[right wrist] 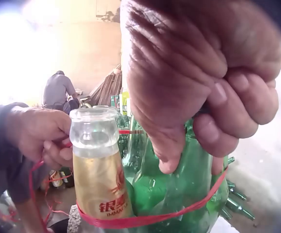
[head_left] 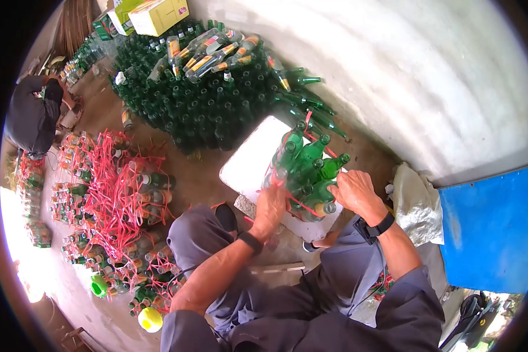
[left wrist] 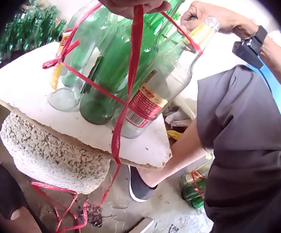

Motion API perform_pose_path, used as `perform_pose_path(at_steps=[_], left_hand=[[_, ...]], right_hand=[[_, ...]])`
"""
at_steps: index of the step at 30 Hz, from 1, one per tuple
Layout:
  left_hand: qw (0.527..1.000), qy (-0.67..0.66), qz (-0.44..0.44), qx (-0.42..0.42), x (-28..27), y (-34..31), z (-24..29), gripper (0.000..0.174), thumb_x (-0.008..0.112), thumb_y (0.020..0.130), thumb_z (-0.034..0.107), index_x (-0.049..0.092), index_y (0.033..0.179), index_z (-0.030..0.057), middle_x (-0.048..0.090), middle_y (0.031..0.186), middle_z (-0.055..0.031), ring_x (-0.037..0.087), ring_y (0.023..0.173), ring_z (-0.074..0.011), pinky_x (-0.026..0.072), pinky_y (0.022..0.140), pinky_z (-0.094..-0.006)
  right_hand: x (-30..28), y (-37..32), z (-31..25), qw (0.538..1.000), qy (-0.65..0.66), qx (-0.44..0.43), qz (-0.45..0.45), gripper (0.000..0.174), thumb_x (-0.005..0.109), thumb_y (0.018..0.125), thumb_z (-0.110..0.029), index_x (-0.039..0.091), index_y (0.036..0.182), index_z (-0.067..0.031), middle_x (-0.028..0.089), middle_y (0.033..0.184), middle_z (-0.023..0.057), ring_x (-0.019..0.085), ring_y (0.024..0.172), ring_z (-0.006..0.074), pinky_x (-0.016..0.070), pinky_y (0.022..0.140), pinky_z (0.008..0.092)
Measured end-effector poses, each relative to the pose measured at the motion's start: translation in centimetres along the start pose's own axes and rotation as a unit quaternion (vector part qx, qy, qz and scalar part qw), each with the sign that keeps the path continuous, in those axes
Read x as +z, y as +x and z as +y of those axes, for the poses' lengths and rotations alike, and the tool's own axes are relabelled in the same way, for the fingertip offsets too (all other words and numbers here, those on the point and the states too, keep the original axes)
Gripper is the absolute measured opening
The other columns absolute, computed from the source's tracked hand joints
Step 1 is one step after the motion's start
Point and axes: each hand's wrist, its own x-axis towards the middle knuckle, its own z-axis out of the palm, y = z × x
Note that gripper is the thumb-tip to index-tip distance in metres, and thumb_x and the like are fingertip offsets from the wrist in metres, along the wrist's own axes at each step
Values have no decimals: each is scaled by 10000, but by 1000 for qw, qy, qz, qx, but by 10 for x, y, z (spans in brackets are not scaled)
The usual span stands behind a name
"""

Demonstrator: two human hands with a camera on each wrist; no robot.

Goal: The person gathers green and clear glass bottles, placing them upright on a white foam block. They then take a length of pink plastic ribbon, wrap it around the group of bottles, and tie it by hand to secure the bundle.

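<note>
A cluster of green bottles (head_left: 307, 157) and clear labelled ones stands upright on a white board (head_left: 247, 154), with red plastic strap (left wrist: 134, 53) running round and under them. My left hand (head_left: 272, 206) grips the strap at the near left side of the cluster; from it the loose tail hangs past the board's edge in the left wrist view. My right hand (right wrist: 194, 73) curls round the neck of a green bottle (right wrist: 191, 170) on the right, hiding its mouth. Beside it, a clear bottle with a gold neck label (right wrist: 99, 179) has the strap across its front.
A rough pale block (left wrist: 53, 153) supports the board. Many green bottles (head_left: 193, 117) stand packed behind it, with labelled bottles lying on top. Strapped bundles (head_left: 111, 193) fill the floor at left, near another person (head_left: 35, 114). A blue panel (head_left: 493, 226) leans at right.
</note>
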Motion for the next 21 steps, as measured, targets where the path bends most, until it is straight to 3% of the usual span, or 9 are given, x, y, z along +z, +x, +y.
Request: perform_pose_path(at_steps=[5,7,9,11,12,14,17,21], left_hand=[[989,100,13,108,1,10,-33,417,447,1023,263,635,780,-21,598,589,-66,526,571,-147,434,580,-340],[993,79,16,88,0,4,-13,410,450,1022,263,636,792,-20,602,594,-68,531,573,-148,438,583,-343],[995,58,21,75,-2,0,5,402,453,1021,264,636,803,-20,606,598,-70,535,576,-149,442,586,-346],[999,-2,27,-27,-3,-2,12,397,453,1019,264,641,820,-24,617,609,-75,562,583,-160,456,591,-355],[999,-4,29,-27,-1,1,1,397,453,1019,264,641,820,-24,617,609,-75,562,583,-160,456,591,-355],[991,103,55,73,6,10,-31,383,454,1015,256,652,842,-23,630,608,-81,592,589,-176,470,596,-364],[999,9,41,17,-1,-5,15,372,452,1010,247,658,866,-27,638,605,-95,612,590,-197,476,595,-370],[998,-39,33,39,1,0,1,231,458,1041,159,600,917,25,550,636,-81,609,551,-214,456,479,-394]], right_hand=[[-5,3,-2,1000,-25,5,-17,377,730,843,-316,685,748,47,646,667,243,663,678,418,520,627,494],[-4,3,0,997,-2,67,-27,380,728,849,-327,694,755,40,661,704,246,670,716,427,530,661,497],[-5,2,0,997,-1,74,-33,381,729,849,-329,694,758,40,665,717,249,671,727,431,533,673,499],[-8,4,1,996,-3,78,-35,382,731,849,-330,694,762,40,669,730,252,673,738,434,536,685,500],[-9,4,2,995,-5,83,-53,354,716,846,-315,702,798,36,683,773,252,682,760,425,542,693,499],[-9,5,3,994,-11,85,-71,332,701,843,-299,709,835,32,697,816,253,691,782,416,549,701,497],[-6,2,6,994,-3,78,-73,342,682,854,-289,707,853,51,687,799,267,684,768,432,544,708,502],[-19,-2,-2,994,-32,75,-77,392,709,848,-330,705,853,62,668,747,276,677,728,434,530,689,494]])
